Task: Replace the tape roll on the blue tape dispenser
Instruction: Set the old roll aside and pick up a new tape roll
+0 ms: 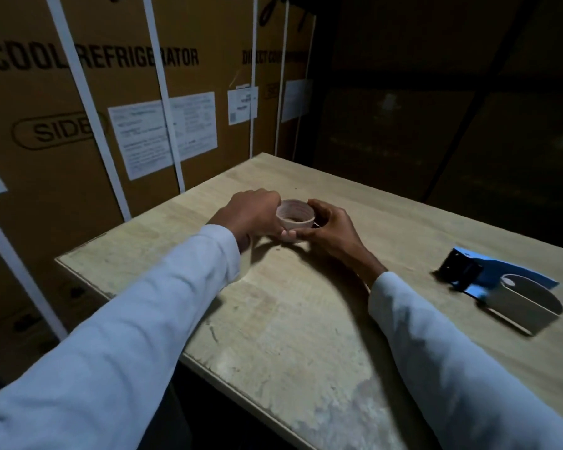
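Your left hand (254, 216) and right hand (330, 227) both gripped the tape roll (295, 218), fingers curled round its sides, holding it between them above the far middle of the wooden surface (293, 319) with its open core facing up. The blue tape dispenser (498, 289) lay on its side on the surface to your right, well apart from the hands, its black cutter end pointing toward the roll. Strapped cardboard cartons (78, 108) stood behind the surface at left.
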{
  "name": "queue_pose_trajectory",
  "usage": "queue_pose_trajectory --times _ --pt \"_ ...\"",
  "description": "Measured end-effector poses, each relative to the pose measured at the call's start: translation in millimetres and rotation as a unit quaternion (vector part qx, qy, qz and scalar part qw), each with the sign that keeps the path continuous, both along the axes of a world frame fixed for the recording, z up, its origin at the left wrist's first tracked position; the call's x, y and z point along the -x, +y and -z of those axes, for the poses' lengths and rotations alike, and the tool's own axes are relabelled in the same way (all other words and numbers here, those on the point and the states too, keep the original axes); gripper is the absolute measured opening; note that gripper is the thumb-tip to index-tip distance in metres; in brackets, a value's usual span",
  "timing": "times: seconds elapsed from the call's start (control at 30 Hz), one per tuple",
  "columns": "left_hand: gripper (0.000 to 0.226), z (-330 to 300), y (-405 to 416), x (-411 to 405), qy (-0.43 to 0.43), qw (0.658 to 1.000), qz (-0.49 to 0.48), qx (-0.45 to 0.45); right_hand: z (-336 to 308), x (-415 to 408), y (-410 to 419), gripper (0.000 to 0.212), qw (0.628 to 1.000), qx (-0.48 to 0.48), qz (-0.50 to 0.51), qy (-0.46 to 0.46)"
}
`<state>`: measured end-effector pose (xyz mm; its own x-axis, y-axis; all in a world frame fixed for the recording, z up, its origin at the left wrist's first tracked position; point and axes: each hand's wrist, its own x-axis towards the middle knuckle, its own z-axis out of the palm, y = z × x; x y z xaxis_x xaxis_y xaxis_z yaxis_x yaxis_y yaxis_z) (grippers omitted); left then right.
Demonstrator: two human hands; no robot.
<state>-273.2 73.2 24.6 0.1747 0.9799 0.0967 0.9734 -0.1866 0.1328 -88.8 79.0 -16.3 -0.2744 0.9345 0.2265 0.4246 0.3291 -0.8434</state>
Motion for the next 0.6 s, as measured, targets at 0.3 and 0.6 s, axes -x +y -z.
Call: queue_pose_trajectory --times 0.3,0.6 --pt "0.053 -7.2 -9.4 39.5 -0.086 0.996 0.001 -0.003 -4.3 -3.4 -7.5 0.103 0.991 0.041 0.077 -0.103" --pt "0.08 7.7 -49.7 116.6 -0.235 0.969 -0.051 0.059 -13.9 53.3 -54.1 0.057 0.984 -0.145 0.078 -0.07"
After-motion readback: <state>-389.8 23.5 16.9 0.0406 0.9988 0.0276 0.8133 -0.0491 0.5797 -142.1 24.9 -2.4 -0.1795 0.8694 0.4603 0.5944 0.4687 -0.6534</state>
